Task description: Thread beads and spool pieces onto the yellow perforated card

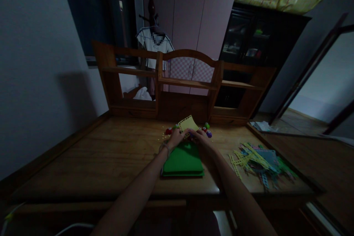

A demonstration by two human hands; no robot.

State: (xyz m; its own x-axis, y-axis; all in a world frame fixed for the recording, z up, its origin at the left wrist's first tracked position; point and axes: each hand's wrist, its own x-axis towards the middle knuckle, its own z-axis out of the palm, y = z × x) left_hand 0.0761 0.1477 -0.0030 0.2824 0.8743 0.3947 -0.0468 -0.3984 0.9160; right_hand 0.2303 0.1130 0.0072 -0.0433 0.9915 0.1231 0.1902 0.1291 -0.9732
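A yellow paper sheet (189,122) is held tilted above the middle of the desk, with a row of dark holes along its left and lower edges. My left hand (176,139) is closed on the sheet's lower left part. My right hand (199,138) is closed at its lower right edge, the fingers of both hands close together. Something small and purple shows between them, mostly hidden. Beneath the hands lies a green folded felt-like pad (183,160). Behind them stand small colourful figures with eyes, among them a red one (168,131) and a purple one (209,134).
A heap of punched paper strips and scraps (257,160) lies on the right of the wooden desk (110,155). Tiny yellow bits are scattered left of the sheet. A wooden shelf unit (188,84) runs along the desk's back.
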